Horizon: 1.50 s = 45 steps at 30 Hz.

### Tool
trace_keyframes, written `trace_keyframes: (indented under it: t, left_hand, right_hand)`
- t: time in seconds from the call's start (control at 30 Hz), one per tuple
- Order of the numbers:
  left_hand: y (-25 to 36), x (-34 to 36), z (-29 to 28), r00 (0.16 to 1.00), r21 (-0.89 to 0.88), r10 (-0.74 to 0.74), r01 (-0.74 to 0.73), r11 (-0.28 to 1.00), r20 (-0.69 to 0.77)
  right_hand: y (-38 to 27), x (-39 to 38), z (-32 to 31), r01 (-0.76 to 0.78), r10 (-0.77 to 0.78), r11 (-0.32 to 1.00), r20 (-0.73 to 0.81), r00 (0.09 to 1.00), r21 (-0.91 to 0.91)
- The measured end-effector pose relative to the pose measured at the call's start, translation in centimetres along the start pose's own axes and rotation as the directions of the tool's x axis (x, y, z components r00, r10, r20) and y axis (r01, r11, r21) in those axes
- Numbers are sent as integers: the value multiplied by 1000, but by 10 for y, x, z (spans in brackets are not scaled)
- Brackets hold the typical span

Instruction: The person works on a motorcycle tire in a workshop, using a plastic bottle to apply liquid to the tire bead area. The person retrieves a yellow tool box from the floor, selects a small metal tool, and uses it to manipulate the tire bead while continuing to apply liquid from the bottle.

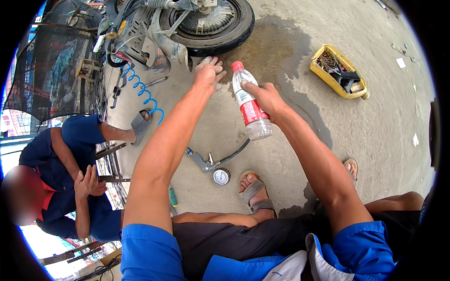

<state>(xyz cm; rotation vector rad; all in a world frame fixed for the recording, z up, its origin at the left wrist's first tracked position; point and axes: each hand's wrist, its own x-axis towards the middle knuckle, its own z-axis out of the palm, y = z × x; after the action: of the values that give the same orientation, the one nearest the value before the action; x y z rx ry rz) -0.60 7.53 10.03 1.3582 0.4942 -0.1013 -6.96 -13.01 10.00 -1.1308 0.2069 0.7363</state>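
My right hand (265,97) is wrapped round a clear plastic bottle (259,130) with a red cap and a red-and-white label. The bottle tilts with its cap toward the wheel, and the cap looks to be on. My left hand (209,73) is empty, its fingers apart, just beside the lower edge of a black tyre (225,45). Whether the fingertips touch the tyre, I cannot tell. The tyre belongs to the wheel of a two-wheeler (145,44). A wet patch (281,44) darkens the concrete around the tyre.
A yellow cut-open container (336,87) holding bolts and a black tool lies to the right. Below my hands are a tyre inflator with gauge (221,176) and a green-handled tool (173,197). A blue coiled hose (145,89) hangs left, near a seated person (70,178).
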Motion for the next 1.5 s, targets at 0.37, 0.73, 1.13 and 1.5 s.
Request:
trace_keyframes:
  t: [0.37, 0.73, 1.13, 1.5]
  left_hand:
    - [-1, 1, -10, 999, -14, 2, -3, 1000, -43]
    - [-2, 1, -8, 999, -8, 10, -11, 1000, -54]
    - [-2, -2, -1, 1000, -18, 6, -7, 1000, -15]
    - [-8, -3, 7, 999, 4, -20, 20, 1000, 41]
  right_hand:
    - [1, -1, 7, 20, -20, 998, 3, 1000, -66]
    - [8, 5, -1, 0, 1, 1000, -20, 1000, 7]
    - [-5, -1, -30, 49, -57, 996, -125, 991, -68]
    - [1, 11, -67, 160, -218, 928, -142, 966, -336]
